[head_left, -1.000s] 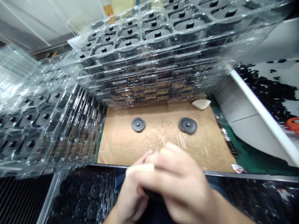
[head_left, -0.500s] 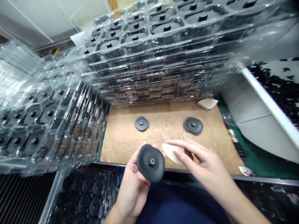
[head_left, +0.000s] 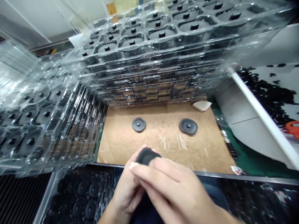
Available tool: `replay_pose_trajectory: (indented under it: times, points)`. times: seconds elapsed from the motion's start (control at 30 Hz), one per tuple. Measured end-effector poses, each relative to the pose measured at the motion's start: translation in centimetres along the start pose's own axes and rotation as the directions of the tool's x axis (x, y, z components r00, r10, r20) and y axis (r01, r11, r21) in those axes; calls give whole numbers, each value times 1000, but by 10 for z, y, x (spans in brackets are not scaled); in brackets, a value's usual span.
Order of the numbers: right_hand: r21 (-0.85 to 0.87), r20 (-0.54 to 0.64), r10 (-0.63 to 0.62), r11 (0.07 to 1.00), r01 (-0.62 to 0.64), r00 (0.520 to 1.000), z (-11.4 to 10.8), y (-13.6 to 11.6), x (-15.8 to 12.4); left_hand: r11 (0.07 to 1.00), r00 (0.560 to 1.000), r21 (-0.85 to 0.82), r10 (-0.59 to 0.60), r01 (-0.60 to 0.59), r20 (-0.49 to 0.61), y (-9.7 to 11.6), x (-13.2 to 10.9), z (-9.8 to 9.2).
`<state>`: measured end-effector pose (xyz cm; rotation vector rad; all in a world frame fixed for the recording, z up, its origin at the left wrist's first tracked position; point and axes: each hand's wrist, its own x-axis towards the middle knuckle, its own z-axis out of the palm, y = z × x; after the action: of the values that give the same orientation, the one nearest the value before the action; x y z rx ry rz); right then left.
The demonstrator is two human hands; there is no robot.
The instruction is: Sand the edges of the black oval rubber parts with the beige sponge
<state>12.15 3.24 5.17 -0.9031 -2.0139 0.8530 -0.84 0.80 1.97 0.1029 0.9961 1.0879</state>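
My left hand [head_left: 127,188] grips a round black disc [head_left: 146,155] with a wavy rim, low over the near edge of the cardboard. My right hand [head_left: 170,183] lies across the disc and hides most of it, its centre peg included. A pale edge [head_left: 132,165] of the cream sponge wedge shows at the right fingertips; the rest of it is covered. Farther back on the cardboard [head_left: 158,137] lie two similar discs, a left one [head_left: 138,124] with a notched rim and a right one [head_left: 188,126], both peg up.
Stacked clear plastic trays [head_left: 149,73] full of discs wall off the back, and another stack [head_left: 67,124] stands left. A second cream wedge [head_left: 202,105] lies back right. At right are a bin [head_left: 263,133] of small black parts and an orange-handled tool [head_left: 293,128].
My right hand has moved left with the cream sponge wedge and now covers the disc in my left hand. The disc is tilted more edge-on. The camera view has shifted slightly.
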Motion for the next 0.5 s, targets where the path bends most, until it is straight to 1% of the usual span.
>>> replay_pose_trajectory:
  times: [0.07,0.1,0.13,0.17,0.2,0.23,0.27,0.3,0.33,0.37,0.4,0.43,0.47,0.5]
  points:
    - [31,139,72,997,-77,988,-11,0,-8,999,999,-21,-24,25,33,1,0,-1]
    - [-4,178,124,992,-125,976,-17,0,-11,999,997,-32,-36,38,62,1,0,-2]
    - [-69,185,174,984,-163,967,-22,0,-13,998,995,-42,-42,46,90,1,1,-3]
    - [-150,149,198,973,-176,969,-25,0,-13,997,992,-49,-52,58,111,0,1,-3]
    - [-227,90,187,960,-163,978,-27,0,-11,996,990,-52,-62,69,125,0,1,-3]
    - [-275,52,130,955,-111,990,-27,1,-7,995,988,-49,-78,86,133,0,1,-2]
    - [-279,50,40,960,-25,998,-27,2,-2,993,985,-45,-102,109,138,0,0,0]
    - [-232,79,-60,970,77,995,-25,4,4,990,981,-41,-130,137,144,2,-1,2]
    - [-150,126,-144,975,162,982,-24,7,9,987,978,-34,-150,157,148,3,-2,4]
    - [-70,177,-175,979,190,969,-23,9,14,986,975,-22,-158,163,155,4,-4,5]
    - [-33,214,-148,987,159,966,-22,11,18,987,975,-8,-155,159,161,5,-5,6]
    - [-53,216,-88,993,101,972,-20,12,20,989,975,7,-144,145,167,6,-6,6]
    - [-119,187,-23,992,46,982,-18,13,20,992,978,16,-125,124,169,6,-6,6]
    - [-184,143,-5,982,31,990,-16,12,19,993,980,18,-114,113,162,5,-5,5]
